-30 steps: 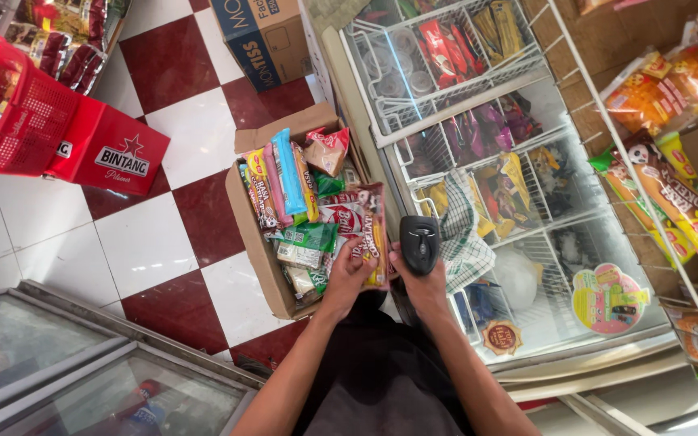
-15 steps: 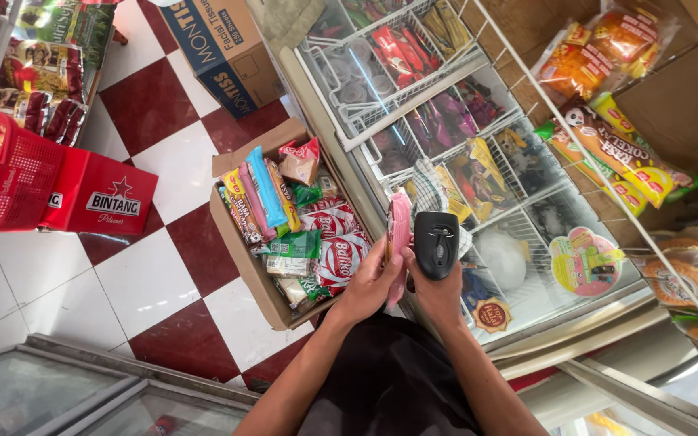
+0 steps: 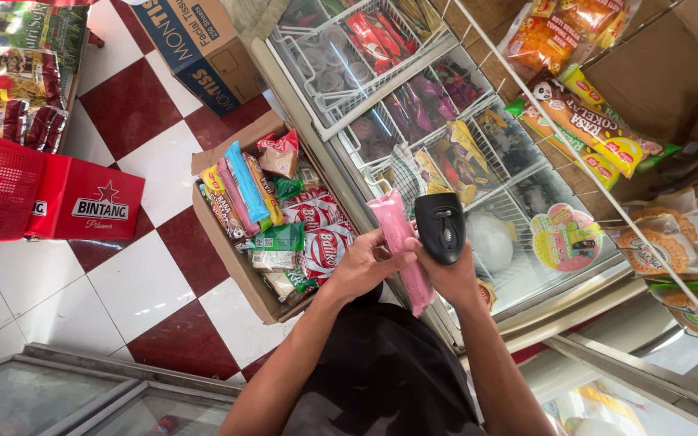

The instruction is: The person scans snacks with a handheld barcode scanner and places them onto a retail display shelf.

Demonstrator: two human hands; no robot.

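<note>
**A long pink packet, a one-handed scanner, and little slack for either**

The left hand (image 3: 365,266) pinches a long pink packet (image 3: 401,246) near its middle, fingers curled round it, so both ends stick out free: one towards the glass-topped freezer (image 3: 527,266), the other down towards the person's dark shirt. The right hand (image 3: 450,274) is wrapped round a black scanner (image 3: 441,226), holding it just beside the packet, the two hands touching or nearly so.

The grip is the weak point, as I judge it. The packet looks slim and smooth-wrapped, and held at one spot it could pivot or slip through the fingers; it would then land on the freezer's edge or in the open cardboard box (image 3: 236,266) of snacks on the chequered floor (image 3: 42,299) just below to the left. If the contents are frozen or brittle, a drop could snap them.

The scanner is held in one hand with no strap in view, so a knock against the packet could loosen it, and the glass lid lies right under it. Whether the scanner's window faces the packet's printed side cannot be told from this angle; if it does not, the read would likely fail, and twisting the packet to fix that strains the pinch further.
</note>
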